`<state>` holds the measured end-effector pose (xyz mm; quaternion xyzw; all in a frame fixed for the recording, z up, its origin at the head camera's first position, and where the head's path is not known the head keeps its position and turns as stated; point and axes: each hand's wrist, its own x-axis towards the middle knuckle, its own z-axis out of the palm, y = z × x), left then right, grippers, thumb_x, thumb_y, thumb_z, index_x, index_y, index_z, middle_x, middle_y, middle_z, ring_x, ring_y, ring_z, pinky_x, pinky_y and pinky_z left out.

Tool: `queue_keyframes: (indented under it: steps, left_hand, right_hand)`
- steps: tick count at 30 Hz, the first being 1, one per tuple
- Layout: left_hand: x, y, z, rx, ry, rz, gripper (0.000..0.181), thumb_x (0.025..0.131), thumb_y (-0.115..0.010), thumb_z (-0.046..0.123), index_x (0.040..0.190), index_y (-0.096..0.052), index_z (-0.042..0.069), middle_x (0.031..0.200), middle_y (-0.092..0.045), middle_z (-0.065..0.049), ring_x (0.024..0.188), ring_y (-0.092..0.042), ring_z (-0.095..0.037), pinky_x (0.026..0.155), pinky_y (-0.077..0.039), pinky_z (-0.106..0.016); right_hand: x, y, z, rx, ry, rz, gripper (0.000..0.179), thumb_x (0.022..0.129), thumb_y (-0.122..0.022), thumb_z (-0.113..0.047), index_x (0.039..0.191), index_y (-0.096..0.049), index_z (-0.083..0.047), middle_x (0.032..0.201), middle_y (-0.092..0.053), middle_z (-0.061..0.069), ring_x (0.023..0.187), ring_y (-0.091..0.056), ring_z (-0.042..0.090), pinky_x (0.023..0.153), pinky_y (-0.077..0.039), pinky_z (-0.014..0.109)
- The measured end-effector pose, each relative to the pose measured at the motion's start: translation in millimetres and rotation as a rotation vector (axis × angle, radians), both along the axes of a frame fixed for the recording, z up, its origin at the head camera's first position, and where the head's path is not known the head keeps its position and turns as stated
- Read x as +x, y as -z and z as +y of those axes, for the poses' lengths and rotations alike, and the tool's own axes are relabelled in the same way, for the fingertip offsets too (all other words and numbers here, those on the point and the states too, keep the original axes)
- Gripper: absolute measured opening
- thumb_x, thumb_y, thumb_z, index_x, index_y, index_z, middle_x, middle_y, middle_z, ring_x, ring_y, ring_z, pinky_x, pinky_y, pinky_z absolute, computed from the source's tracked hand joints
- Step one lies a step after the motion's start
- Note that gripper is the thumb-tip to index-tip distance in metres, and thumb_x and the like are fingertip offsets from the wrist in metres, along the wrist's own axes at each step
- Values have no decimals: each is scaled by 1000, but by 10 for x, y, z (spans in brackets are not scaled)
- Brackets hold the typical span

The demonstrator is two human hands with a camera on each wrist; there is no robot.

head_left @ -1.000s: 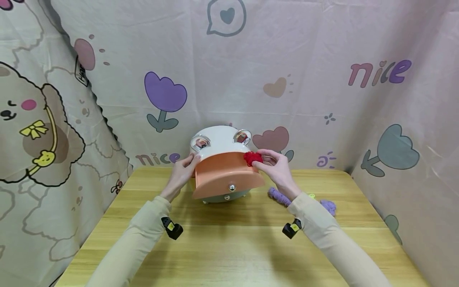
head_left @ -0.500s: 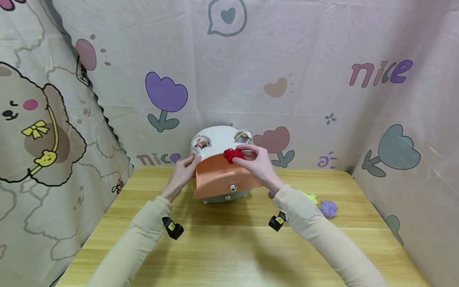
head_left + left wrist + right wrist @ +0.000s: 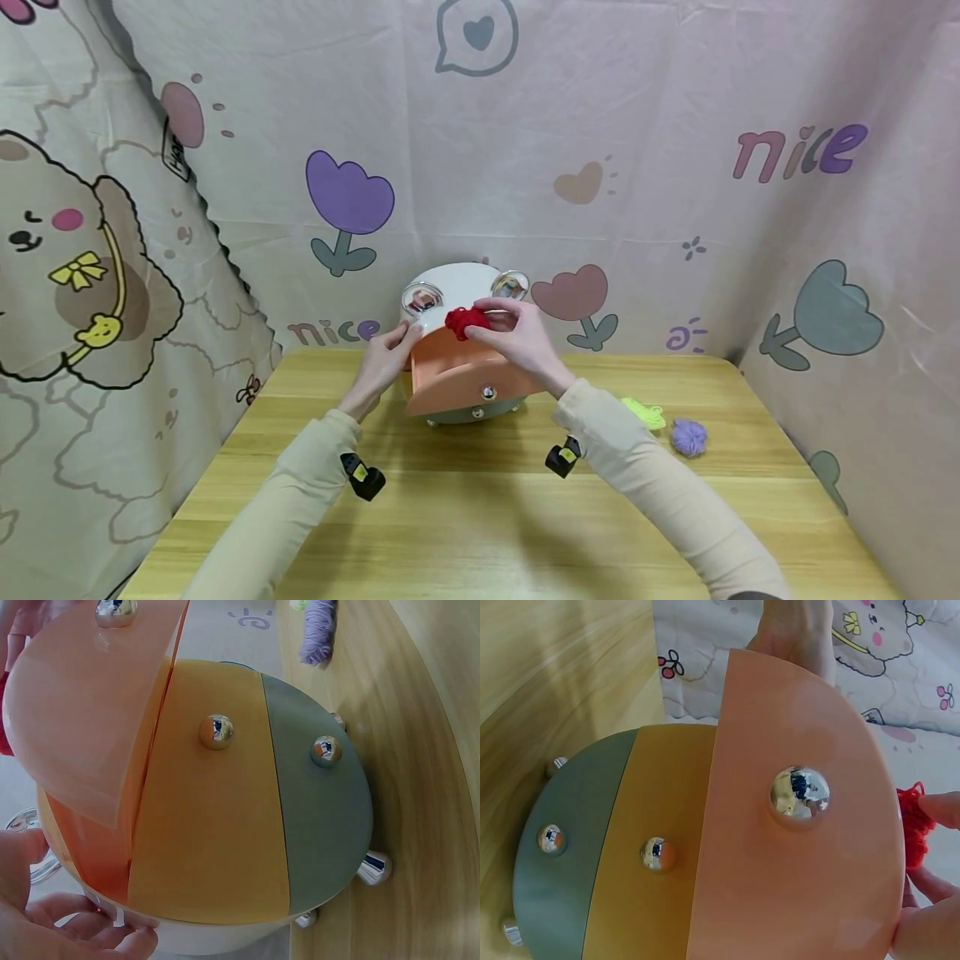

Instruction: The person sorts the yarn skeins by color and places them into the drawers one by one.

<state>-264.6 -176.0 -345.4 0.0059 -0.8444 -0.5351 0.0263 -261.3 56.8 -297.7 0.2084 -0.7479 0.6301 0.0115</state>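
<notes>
A small rounded drawer box (image 3: 459,283) with a white shell stands on the table, its top peach drawer (image 3: 450,392) pulled out. My left hand (image 3: 385,362) grips the box's left side, thumb near the front rim; in the left wrist view the left hand's fingers (image 3: 97,922) curl along the white shell. Between thumb and fingers my right hand (image 3: 517,333) pinches a bundle of red yarn (image 3: 465,322) just above the open drawer. The right wrist view shows this red yarn (image 3: 913,829) beyond the drawer front. The drawer's inside is partly hidden.
To the right on the wooden table (image 3: 465,517) lie a neon yellow yarn bundle (image 3: 643,414) and a purple one (image 3: 689,437). A purple yarn skein (image 3: 319,630) shows in the left wrist view. A printed curtain (image 3: 480,167) hangs close behind the box.
My right hand has carried the red yarn leftward, from the drawer's right end to above its middle. The left hand and the drawer box have stayed in place.
</notes>
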Motion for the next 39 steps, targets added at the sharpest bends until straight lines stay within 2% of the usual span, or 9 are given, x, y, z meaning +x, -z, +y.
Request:
queue_keyframes:
  steps: [6, 14, 28, 34, 39]
  left_hand:
    - [4, 0, 7, -6, 2, 7, 68, 104, -47, 48, 156, -32, 6, 165, -28, -6, 155, -26, -30, 127, -28, -45]
    - [-8, 16, 15, 7, -8, 15, 67, 104, -49, 47, 155, -34, 6, 164, -29, -9, 154, -27, -31, 126, -28, -45]
    - [-8, 5, 8, 16, 4, -1, 69, 104, -48, 48, 156, -31, 6, 166, -25, -5, 155, -23, -30, 127, -25, -46]
    - [-1, 0, 5, 12, -1, -2, 69, 104, -47, 49, 156, -32, 5, 166, -26, -4, 156, -23, -30, 127, -26, -46]
    - [1, 4, 5, 7, 4, 0, 68, 105, -48, 48, 156, -32, 5, 166, -26, -5, 155, -23, -31, 127, -26, -46]
  right_hand:
    - [13, -20, -25, 8, 8, 1, 44, 89, -73, -5, 131, -62, 4, 127, -68, 26, 118, -69, 36, 103, -56, 38]
    - [17, -27, -22, -51, -3, -7, 42, 90, -72, -3, 129, -61, 6, 129, -65, 27, 118, -68, 35, 104, -55, 34]
    - [7, 1, 42, -57, -7, -12, 42, 90, -71, -3, 131, -60, 6, 127, -66, 29, 120, -68, 34, 105, -55, 33]
    - [14, 13, 89, -83, 12, -9, 43, 90, -71, -1, 131, -60, 7, 130, -64, 31, 120, -67, 35, 104, -56, 31]
    - [4, 39, 166, -96, 51, -7, 43, 89, -72, -3, 130, -62, 5, 129, -65, 28, 117, -69, 27, 103, -55, 28]
